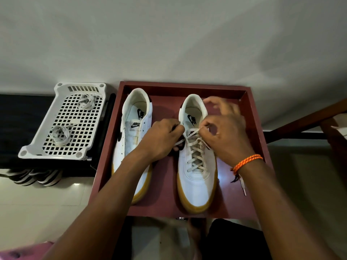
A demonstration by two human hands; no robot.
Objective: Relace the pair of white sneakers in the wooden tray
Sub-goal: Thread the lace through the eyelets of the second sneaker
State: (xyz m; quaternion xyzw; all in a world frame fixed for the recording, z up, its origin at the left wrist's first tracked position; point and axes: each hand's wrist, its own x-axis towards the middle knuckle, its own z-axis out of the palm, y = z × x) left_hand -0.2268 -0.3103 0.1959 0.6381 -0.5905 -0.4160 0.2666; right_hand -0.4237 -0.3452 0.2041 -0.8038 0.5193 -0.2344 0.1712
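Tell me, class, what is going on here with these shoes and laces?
A person is lacing the right sneaker in the wooden tray. The left hand and right hand each pinch an end of its lace near the top eyelets; the rows below are already crossed. The left sneaker beside it has no lace yet. Two coiled laces lie in a white basket left of the tray.

We see a plain pale wall [169, 38] at 12 o'clock, glossy light floor tiles [43, 201] at 8 o'clock, and a wooden furniture frame [308, 119] at 3 o'clock.
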